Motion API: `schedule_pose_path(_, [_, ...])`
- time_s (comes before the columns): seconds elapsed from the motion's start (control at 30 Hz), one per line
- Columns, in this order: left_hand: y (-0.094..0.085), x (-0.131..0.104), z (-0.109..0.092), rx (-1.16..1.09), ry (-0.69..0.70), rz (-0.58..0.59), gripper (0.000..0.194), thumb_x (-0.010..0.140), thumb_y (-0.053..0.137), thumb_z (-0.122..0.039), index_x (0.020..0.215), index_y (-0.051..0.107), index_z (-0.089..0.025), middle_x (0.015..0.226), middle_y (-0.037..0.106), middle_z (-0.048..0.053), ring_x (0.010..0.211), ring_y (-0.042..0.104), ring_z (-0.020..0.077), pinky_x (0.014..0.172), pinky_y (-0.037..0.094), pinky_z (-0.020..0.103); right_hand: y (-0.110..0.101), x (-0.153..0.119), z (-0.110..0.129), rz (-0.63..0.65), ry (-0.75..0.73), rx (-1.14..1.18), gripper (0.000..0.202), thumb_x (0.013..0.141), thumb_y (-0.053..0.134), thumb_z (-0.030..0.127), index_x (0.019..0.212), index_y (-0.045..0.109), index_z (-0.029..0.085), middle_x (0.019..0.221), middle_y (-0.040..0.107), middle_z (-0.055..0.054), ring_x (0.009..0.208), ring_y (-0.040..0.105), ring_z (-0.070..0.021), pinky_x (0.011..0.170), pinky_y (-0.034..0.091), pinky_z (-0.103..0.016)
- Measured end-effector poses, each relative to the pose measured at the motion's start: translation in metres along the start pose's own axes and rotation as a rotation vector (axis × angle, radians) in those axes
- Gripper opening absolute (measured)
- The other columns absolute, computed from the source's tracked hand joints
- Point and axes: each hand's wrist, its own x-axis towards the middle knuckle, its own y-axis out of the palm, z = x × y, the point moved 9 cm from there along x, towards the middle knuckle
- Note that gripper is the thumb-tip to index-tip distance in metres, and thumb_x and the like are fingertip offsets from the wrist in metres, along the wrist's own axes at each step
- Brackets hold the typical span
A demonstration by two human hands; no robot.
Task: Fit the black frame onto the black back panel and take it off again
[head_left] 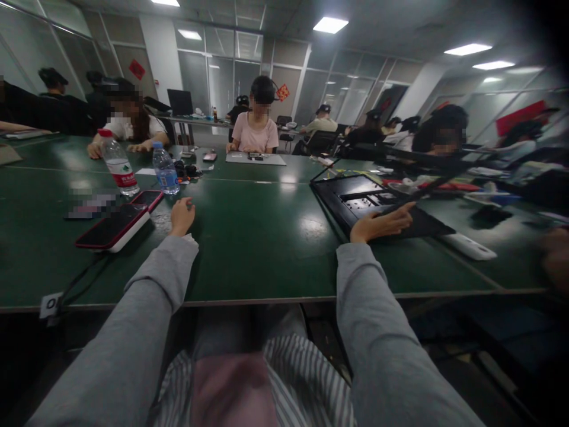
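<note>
1. Your left hand [181, 217] rests on the green counter [262, 237] at about 11 o'clock from your lap. Its fingers are curled loosely with nothing in the grip, and the fingertips point away from you.
2. Just to its left, at 9 o'clock, lies a red-edged phone [113, 228] with a dark screen, near the hand but not touching it. A second red phone [147, 198] lies beyond it.
3. At 12 o'clock of your left hand stand 2 bottles: a blue-labelled bottle [166, 171] and, further left, a red-capped bottle [118, 165].
4. Your right hand [383, 223] lies at about 1 o'clock, fingers stretched flat and pointing right. The grip is open and presses on the near edge of a black opened laptop base [377, 204].
5. The laptop base sits tilted, its long side running from 11 o'clock to 4 o'clock, its near corner close under your right wrist.
6. A white oblong device [470, 247] lies just beyond the base's right corner, at 3 o'clock of your right hand.
7. Between your 2 hands the counter is bare green surface, wide and open to the near edge, which runs straight across above your knees.
8. Across the counter at 12 o'clock, a person in a pink shirt [255, 133] sits behind a grey mat [255, 158].
</note>
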Motion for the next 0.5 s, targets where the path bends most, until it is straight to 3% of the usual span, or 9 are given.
schedule_pose_path(0.1, [0.001, 0.0, 0.0, -0.001, 0.005, 0.002, 0.043, 0.097, 0.057, -0.018, 0.138, 0.068, -0.012, 0.13, 0.073, 0.018, 0.112, 0.072, 0.0288, 0.107, 0.052, 0.042, 0.006, -0.004, 0.033, -0.032, -0.101, 0.023, 0.08, 0.09, 0.045, 0.016, 0.168, 0.034, 0.014, 0.157, 0.045, -0.027, 0.156, 0.038, -0.04, 0.129, 0.026, -0.07])
schedule_pose_path(0.17, [0.0, 0.0, -0.001, -0.003, 0.008, -0.002, 0.043, 0.097, 0.058, -0.019, 0.138, 0.068, -0.012, 0.13, 0.073, 0.019, 0.111, 0.072, 0.0294, 0.107, 0.052, 0.043, 0.016, -0.011, 0.059, 0.033, -0.272, 0.052, 0.069, 0.093, 0.047, 0.021, 0.163, 0.046, 0.017, 0.149, 0.053, -0.023, 0.148, 0.047, -0.0386, 0.127, 0.031, -0.07])
schedule_pose_path(0.3, [-0.001, 0.001, -0.004, -0.031, 0.028, -0.024, 0.04, 0.097, 0.057, -0.02, 0.135, 0.07, -0.015, 0.125, 0.074, 0.017, 0.112, 0.072, 0.0297, 0.108, 0.051, 0.044, 0.024, -0.027, 0.09, 0.068, -0.446, 0.105, 0.062, 0.1, 0.044, 0.03, 0.16, 0.052, 0.015, 0.136, 0.061, -0.023, 0.136, 0.057, -0.0382, 0.121, 0.04, -0.069])
schedule_pose_path(0.5, [-0.005, 0.005, -0.007, -0.137, 0.044, -0.093, 0.04, 0.103, 0.057, -0.031, 0.137, 0.068, -0.014, 0.122, 0.075, 0.018, 0.118, 0.071, 0.0314, 0.111, 0.051, 0.046, 0.037, -0.036, 0.1, 0.118, -0.426, 0.221, 0.066, 0.104, 0.035, 0.034, 0.166, 0.046, 0.014, 0.133, 0.069, -0.023, 0.13, 0.066, -0.0369, 0.113, 0.051, -0.059])
